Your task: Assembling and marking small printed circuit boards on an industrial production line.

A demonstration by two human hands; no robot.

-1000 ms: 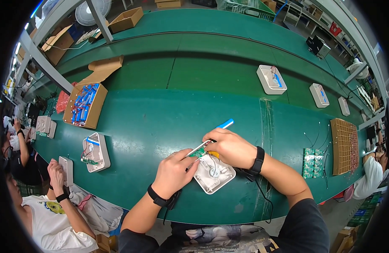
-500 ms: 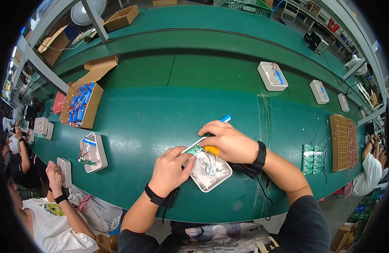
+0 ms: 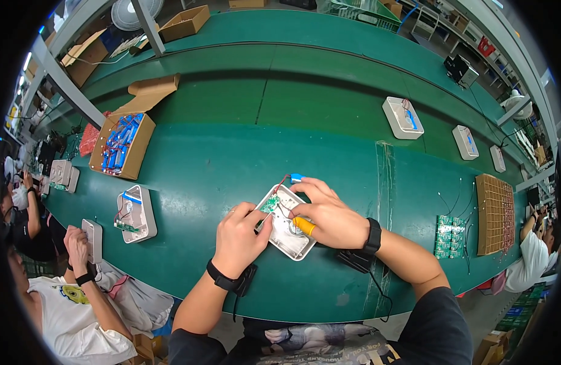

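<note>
A white plastic housing (image 3: 297,250) lies tilted on the green bench in front of me, between my hands. Inside it a green circuit board (image 3: 270,204) sits at the upper left, with thin wires and a round part. My left hand (image 3: 239,234) pinches the housing's left edge beside the board. My right hand (image 3: 336,217) curls over the right side, its fingertips at a blue battery cell (image 3: 297,178) with a red wire. A yellow, handle-like piece (image 3: 304,226) shows below my right thumb; its kind is unclear. The right fingers partly hide the cell.
A cardboard box of blue cells (image 3: 122,146) stands left, near another housing (image 3: 148,219). More housings (image 3: 404,118) lie at the far right. Green boards (image 3: 450,236) and a gridded tray (image 3: 494,214) are on the right. A co-worker's hands (image 3: 77,248) are at the left.
The housing has turned and shifted left and up, with both hands following. The board now lies down in the housing instead of being tilted up at its edge. The blue cell has moved left.
</note>
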